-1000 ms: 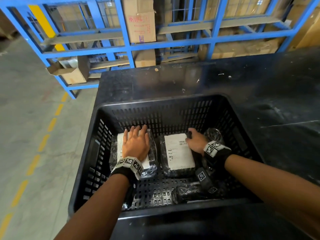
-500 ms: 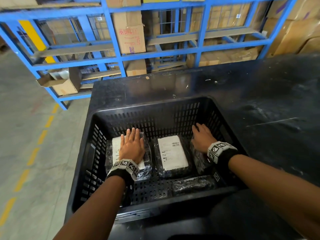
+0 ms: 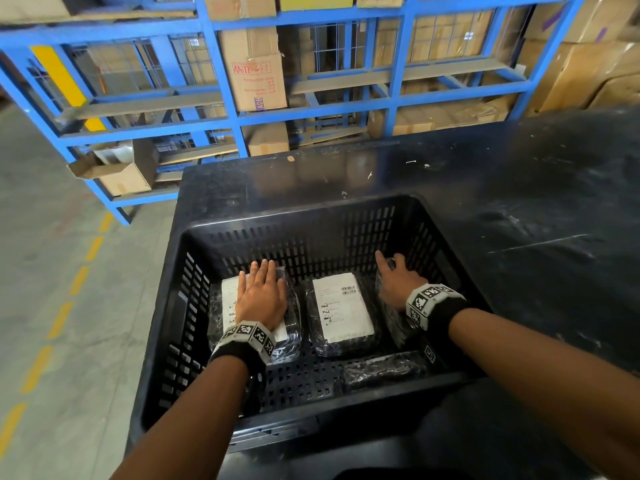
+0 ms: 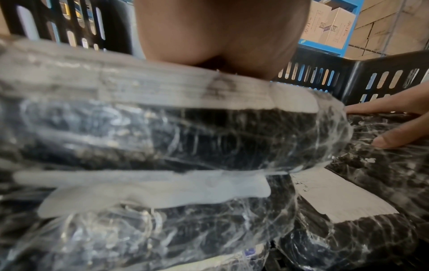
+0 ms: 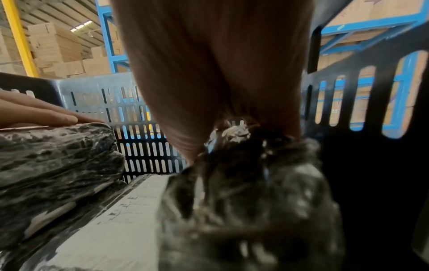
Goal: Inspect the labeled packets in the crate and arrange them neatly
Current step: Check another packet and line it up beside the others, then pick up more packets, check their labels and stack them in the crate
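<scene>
- In the crate (image 3: pixel 166 306) at the bench's near left corner, head view: left hand (image 3: pixel 261 299) lies flat, fingers straight, on the left packet (image 3: pixel 227 299); right hand (image 3: pixel 398 284) has left the middle packet (image 3: pixel 341 308) for the right packet (image 3: pixel 389 320), so the row is nearly done.
- Left wrist view: palm presses wrap.
- Right wrist view: fingers curl round the packet's far end.

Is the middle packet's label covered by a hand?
No, the middle packet lies label up and bare between the left hand and the right hand.
</scene>
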